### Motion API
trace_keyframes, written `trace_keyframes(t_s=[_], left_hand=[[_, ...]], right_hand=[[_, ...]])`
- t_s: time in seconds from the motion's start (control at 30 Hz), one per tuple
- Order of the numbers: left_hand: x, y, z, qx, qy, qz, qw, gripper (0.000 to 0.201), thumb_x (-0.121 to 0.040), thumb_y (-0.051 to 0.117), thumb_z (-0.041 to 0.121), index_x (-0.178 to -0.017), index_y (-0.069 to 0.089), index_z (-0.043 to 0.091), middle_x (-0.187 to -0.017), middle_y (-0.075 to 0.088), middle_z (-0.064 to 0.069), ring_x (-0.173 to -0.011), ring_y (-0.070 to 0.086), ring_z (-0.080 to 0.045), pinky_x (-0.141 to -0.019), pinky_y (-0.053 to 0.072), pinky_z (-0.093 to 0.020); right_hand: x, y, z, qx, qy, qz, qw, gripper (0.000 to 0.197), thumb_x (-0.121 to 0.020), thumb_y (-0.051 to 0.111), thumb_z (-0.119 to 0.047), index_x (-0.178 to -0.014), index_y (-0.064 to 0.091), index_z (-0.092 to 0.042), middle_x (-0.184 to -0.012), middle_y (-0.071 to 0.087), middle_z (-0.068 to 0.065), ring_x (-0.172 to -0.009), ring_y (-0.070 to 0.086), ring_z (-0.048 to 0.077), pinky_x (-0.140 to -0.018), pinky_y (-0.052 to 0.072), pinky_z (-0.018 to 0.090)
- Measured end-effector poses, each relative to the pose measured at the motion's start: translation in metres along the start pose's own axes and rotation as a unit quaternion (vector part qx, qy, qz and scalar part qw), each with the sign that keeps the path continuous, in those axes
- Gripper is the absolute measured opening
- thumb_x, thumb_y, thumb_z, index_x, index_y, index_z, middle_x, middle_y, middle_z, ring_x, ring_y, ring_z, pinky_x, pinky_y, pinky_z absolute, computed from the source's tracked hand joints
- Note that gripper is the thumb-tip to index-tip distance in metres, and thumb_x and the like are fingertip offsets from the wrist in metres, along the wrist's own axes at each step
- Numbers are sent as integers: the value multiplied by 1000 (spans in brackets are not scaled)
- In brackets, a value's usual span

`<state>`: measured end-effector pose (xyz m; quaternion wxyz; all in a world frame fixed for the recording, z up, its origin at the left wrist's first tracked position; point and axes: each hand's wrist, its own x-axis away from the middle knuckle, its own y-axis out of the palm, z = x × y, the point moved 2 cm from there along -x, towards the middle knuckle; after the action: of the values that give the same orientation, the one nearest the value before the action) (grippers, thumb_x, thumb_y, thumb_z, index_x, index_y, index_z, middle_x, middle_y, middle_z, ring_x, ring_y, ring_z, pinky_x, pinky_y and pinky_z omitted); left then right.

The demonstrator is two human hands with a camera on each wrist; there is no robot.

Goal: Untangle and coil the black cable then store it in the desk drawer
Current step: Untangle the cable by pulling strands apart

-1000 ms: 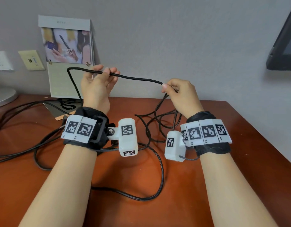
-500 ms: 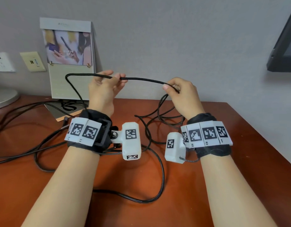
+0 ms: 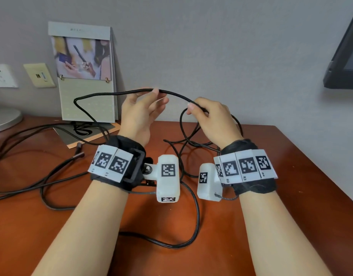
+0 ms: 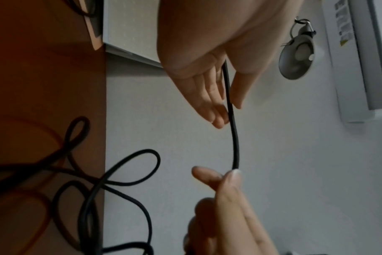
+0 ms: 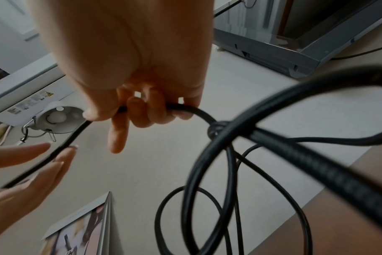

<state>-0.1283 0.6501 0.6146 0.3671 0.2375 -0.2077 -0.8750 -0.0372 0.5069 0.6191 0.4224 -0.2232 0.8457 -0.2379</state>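
Right hand (image 3: 213,118) is clamped on the cable (image 3: 119,93), anchoring loops above the desk (image 3: 281,176); left hand (image 3: 139,110), at 9 o'clock, cradles it with fingers apart, likely feeding slack.

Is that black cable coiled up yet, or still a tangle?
Still tangled. The cable sprawls in loose crossing loops over the desk, with a knot-like snarl by the right hand; no neat coil shows.

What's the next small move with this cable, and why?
Probably bring the left hand across to the right hand, laying the short raised span of black cable in as a loop: the right hand already grips loops, while slack still sprawls over the desk.
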Motion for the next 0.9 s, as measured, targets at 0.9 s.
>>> trace_keyframes(t_s=[0.9], left_hand=[[-1, -6, 4, -4, 17, 56, 998, 11, -93, 55, 5, -84, 51, 9, -72, 70, -7, -58, 66, -10, -63, 53, -18]], right_hand=[[-1, 5, 2, -8, 10, -11, 1000, 35, -98, 43, -32, -86, 68, -11, -52, 38, -10, -52, 38, 5, -57, 33, 22]])
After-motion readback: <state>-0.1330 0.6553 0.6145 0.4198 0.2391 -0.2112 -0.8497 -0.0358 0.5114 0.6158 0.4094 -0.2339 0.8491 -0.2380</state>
